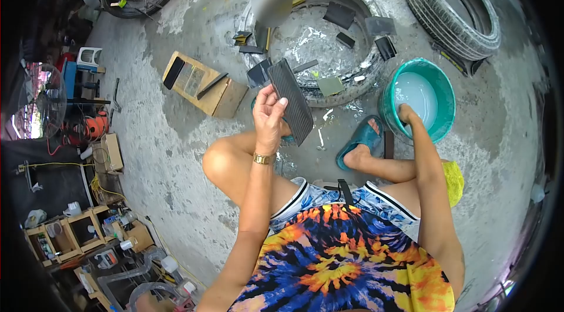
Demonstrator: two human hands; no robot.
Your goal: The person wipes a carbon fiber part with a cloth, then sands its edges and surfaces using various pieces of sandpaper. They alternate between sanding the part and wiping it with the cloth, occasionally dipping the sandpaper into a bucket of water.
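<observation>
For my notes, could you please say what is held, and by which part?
The left hand grips a dark ribbed rectangular panel by its left edge; the right hand, in a teal bucket, cannot be told.

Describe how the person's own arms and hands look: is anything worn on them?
Both arms are bare, with no sleeves. The left hand has a gold-coloured metal band around its wrist, a watch or bracelet. The right hand wears no glove or band that shows.
</observation>
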